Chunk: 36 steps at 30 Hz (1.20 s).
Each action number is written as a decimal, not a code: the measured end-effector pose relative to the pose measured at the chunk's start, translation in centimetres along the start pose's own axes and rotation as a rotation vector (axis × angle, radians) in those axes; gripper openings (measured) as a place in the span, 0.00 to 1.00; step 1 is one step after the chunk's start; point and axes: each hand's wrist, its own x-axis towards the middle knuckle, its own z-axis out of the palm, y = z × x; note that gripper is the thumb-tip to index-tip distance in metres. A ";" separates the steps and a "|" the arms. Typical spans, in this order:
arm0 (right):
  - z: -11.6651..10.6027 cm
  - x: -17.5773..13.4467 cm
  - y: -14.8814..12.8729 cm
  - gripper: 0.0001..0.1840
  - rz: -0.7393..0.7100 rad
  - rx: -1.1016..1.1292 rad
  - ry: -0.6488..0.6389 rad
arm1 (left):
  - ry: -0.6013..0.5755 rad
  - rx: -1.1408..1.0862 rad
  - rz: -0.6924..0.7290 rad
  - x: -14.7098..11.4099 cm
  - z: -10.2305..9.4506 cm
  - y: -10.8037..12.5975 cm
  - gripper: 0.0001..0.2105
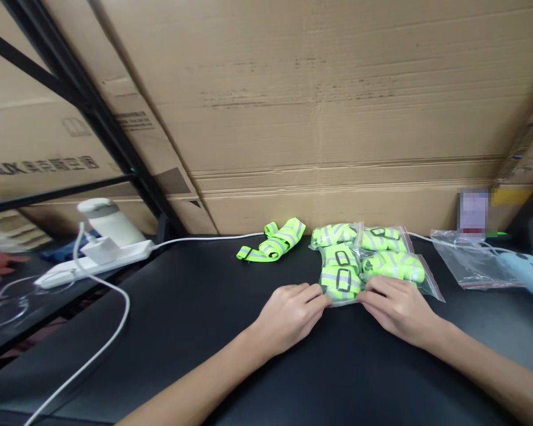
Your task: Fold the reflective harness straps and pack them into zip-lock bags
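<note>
A clear plastic bag (337,291) with a rolled neon-yellow reflective strap and a black buckle inside lies on the black table. My left hand (293,310) pinches its near left corner, and my right hand (397,307) pinches the near right one. Right behind it are more bagged rolls of the same strap, among them one at the back left (335,235), one at the back right (384,238) and one beside my right hand (395,267). To the left, an unbagged reflective strap (279,241) lies loosely folded, with one end trailing out.
Flat plastic bags (466,266) lie on the right, beside a light-blue object (530,273). On the left stand a white power strip (93,264) and a white bottle (113,222); a white cable (124,307) crosses the table. Cardboard (337,118) walls the back behind a black metal frame (102,124).
</note>
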 end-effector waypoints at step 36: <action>-0.6 -0.6 1.1 0.15 0.010 0.049 -0.057 | 0.080 -0.166 0.111 -0.2 -0.3 -1.0 0.10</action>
